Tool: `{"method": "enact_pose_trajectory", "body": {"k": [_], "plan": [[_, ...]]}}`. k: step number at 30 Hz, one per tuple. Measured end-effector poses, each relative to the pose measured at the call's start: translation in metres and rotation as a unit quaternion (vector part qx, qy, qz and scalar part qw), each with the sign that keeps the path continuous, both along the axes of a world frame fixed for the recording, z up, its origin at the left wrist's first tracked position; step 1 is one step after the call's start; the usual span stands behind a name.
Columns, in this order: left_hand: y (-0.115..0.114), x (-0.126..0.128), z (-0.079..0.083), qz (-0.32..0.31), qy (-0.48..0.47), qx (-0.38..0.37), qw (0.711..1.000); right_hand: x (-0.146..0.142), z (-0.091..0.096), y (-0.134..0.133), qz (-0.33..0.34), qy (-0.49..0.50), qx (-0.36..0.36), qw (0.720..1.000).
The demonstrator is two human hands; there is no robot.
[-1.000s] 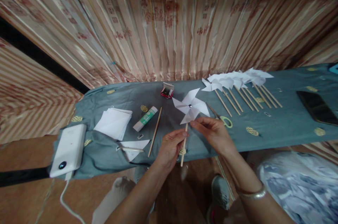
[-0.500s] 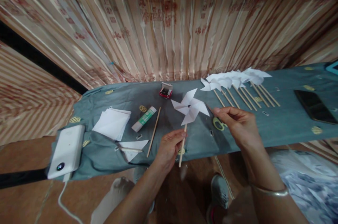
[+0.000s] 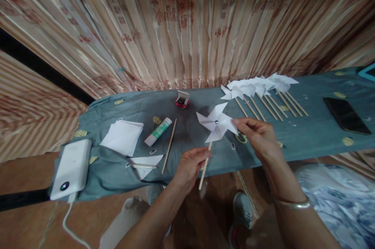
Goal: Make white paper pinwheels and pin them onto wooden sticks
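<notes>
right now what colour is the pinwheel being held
White paper pinwheel with a small silver pin at its centre; the head view shows it clearly.

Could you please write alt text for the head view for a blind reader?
The left hand pinches the stick of a white paper pinwheel while the right hand touches a blade tip. Finished pinwheels, a glue stick and paper squares lie on the cloth.

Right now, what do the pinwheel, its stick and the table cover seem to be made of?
Pinwheel: thin white paper, matt, with crisp folds; a small shiny pin, likely metal, at its hub.
Stick: pale wood or bamboo, unfinished, a plain round skewer.
Cover: woven cloth, dull grey-blue with yellow motifs; it wrinkles and drapes over the edge.
</notes>
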State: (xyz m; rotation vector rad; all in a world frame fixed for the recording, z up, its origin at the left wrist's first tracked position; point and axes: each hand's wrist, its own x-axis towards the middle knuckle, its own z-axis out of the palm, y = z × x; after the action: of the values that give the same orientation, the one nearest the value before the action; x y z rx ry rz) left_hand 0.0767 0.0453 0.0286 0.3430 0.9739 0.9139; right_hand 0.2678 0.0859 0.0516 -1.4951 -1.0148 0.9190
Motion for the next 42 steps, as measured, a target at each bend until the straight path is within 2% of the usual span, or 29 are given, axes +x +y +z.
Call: {"method": "enact_pose_trajectory", "body": {"k": [20,29,42], "plan": [[0.005,-0.002,0.003,0.037,-0.015,-0.017,0.999,-0.018,0.011,-0.006,0.05,-0.006,-0.017,0.999],[0.007,-0.003,0.004,0.04,-0.01,-0.017,0.999,-0.022,0.007,-0.008,0.076,0.01,-0.037,0.996],[0.007,-0.003,0.006,0.044,-0.024,0.002,0.999,-0.037,0.015,-0.012,0.117,0.043,-0.062,0.99]]}}
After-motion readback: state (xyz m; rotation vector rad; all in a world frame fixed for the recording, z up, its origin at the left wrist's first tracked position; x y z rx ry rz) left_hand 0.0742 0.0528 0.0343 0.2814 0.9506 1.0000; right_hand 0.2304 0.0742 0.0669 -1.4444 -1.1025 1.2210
